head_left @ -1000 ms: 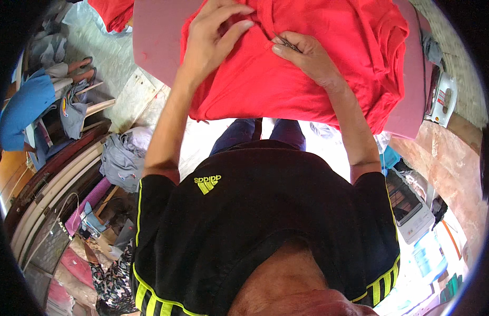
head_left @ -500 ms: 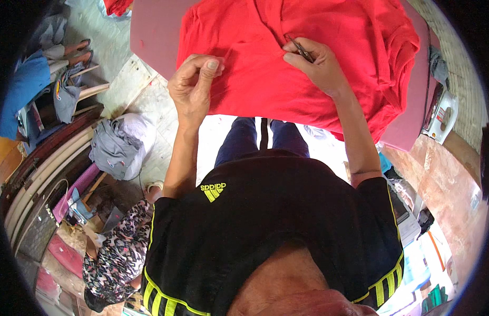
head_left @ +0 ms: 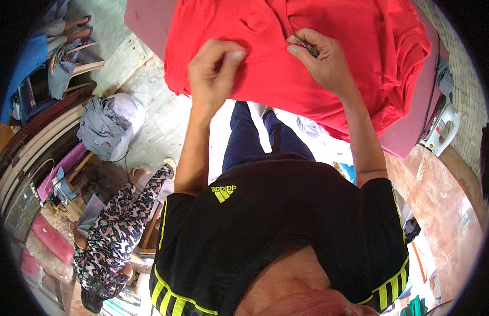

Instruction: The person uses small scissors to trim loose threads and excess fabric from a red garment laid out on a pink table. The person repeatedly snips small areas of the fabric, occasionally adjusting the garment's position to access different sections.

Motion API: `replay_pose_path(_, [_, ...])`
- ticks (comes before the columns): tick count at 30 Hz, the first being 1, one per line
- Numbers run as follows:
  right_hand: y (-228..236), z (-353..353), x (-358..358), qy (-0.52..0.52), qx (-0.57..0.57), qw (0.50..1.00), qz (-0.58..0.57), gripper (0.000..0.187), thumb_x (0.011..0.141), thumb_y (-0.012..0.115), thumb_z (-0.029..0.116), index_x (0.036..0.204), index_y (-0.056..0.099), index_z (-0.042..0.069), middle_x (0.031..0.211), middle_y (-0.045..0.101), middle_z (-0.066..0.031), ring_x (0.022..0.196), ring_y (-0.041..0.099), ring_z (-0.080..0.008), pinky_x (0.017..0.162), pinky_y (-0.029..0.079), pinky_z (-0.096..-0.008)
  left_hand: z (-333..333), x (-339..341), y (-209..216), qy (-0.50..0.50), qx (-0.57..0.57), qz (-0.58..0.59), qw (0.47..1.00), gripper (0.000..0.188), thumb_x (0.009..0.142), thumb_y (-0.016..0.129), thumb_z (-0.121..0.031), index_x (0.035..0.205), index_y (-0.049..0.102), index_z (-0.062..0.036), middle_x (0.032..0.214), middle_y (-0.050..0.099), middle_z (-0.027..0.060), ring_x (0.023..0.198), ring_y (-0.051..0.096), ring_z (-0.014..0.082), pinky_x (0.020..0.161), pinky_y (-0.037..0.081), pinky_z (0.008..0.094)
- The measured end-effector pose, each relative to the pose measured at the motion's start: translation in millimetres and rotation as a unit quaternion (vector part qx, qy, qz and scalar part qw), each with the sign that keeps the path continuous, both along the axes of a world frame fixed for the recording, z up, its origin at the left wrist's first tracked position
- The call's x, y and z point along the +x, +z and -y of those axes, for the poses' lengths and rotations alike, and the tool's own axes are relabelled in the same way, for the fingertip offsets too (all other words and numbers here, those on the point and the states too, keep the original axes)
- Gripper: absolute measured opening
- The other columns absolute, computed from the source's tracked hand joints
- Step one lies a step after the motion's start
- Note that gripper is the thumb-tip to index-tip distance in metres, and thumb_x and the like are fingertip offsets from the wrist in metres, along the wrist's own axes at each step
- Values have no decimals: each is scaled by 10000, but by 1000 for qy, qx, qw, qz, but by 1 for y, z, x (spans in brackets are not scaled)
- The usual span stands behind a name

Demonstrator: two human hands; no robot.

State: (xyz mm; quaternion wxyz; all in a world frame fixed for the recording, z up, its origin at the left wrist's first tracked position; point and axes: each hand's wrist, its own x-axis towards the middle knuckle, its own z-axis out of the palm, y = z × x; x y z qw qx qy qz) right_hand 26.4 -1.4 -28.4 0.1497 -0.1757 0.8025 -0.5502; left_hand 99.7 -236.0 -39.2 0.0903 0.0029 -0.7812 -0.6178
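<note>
A red garment (head_left: 360,63), with a long folded edge running down its middle, lies spread over the pink tabletop (head_left: 144,23). Between the thumb and fingers of my right hand (head_left: 326,63) is a small pair of dark metal thread snips (head_left: 310,49). That hand rests at the folded edge, with its fingertips by the cloth. My left hand (head_left: 210,73) is over the garment's left part, thumb brought against the curled fingers. Whatever it may pinch is too small and blurred to see.
A white and grey iron (head_left: 442,129) stands at the table's right side. On the floor to the left is a bag with grey cloth (head_left: 105,129). A person in patterned clothes (head_left: 118,231) is at lower left; another person's legs (head_left: 70,31) show at upper left.
My left hand has moved up and to the right, nearer the right hand. My right hand keeps the snips near the folded edge. The person at lower left has shifted, showing more leg.
</note>
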Motion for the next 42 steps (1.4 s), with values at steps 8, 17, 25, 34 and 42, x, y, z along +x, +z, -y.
replay_pose_path(8, [-3,5,5,21,-11,992,-125,119,907,702,45,1010,676,-7,837,625,7,756,569,-56,673,471,-224,-6,-21,32,-8,-174,-167,971,270,880,562,35,1111,684,-33,1088,655,122,848,663,252,758,529,329])
replay_pose_path(17, [16,15,-18,108,30,968,-226,214,847,696,-28,1055,647,-10,918,640,-120,770,663,-213,675,529,-305,21,-75,59,-189,-213,-73,956,251,724,567,75,957,640,14,932,587,132,779,626,279,672,512,315])
replay_pose_path(25, [20,0,-38,-8,-48,984,-171,231,884,710,129,1086,661,27,954,683,-137,813,688,-242,716,552,-356,13,-71,45,-133,-141,-78,978,231,716,535,96,909,631,15,908,568,119,830,579,235,712,441,293])
replay_pose_path(34, [28,17,-198,-152,265,905,-297,209,931,664,186,1020,627,1,815,659,-60,725,620,-155,634,491,-313,25,-70,3,-80,8,-58,995,335,722,495,161,958,657,-13,1037,608,83,974,583,183,827,431,263])
replay_pose_path(42, [57,3,-232,-185,154,927,-288,213,898,598,127,1070,643,11,994,700,-174,930,678,-293,833,533,-376,31,-74,1,-96,87,-46,991,352,727,481,184,953,673,-5,1103,609,77,1043,581,171,897,439,282])
